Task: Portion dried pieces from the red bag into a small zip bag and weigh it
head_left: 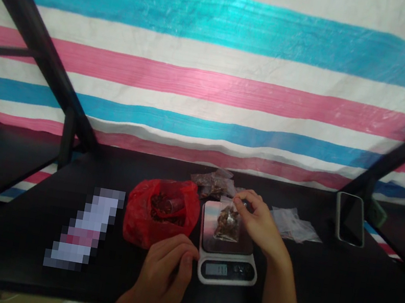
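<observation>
- The small clear plastic bag lies on the steel-coloured top of the white kitchen scale, a little above its digital display, whose figures are too blurred to read.
- It looks glossy and slightly crinkled, with bright glints across the film and a see-through upper edge.
- Its filling is a packed clump of dried, flaky brown bits with an olive tinge, bulging through the middle; the corners stay clear and squarish.
- The right hand grasps the bag's upper edge, thumb and fingertips pinched together there.
- The left hand is released, its fingers loosely bent beside the scale's left edge; whether a fingertip touches it, I cannot tell.
- Left of the scale, the open red plastic bag holds loose dried brown pieces.
- Behind on the black desk sit similar filled bags; flat clear bags lie to the right.
</observation>
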{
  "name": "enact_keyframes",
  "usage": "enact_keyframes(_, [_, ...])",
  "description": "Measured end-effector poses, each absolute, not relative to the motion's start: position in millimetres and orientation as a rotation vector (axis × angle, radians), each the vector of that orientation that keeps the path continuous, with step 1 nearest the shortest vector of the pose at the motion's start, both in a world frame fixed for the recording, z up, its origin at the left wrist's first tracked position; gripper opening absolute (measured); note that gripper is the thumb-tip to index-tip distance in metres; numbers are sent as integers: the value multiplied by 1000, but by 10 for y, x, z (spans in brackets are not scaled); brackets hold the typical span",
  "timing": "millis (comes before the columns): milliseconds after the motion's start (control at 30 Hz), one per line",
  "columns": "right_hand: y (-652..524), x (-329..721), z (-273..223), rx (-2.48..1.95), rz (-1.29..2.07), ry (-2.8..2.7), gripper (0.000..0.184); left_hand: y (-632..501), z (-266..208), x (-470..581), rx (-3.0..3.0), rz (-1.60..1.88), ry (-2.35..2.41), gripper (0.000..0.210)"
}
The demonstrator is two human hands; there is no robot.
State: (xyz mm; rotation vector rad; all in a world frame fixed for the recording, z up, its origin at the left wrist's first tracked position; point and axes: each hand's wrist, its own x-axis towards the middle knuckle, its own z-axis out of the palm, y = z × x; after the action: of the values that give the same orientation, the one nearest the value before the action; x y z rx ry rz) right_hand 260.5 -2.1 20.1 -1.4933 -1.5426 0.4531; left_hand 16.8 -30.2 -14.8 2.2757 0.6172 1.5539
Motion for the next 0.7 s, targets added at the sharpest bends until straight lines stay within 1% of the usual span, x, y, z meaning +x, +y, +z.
enact_keyframes(700, [-78, 2627, 257, -1467, 531, -1526, 24, -284, -156, 184, 2280, 1558, 642, 24])
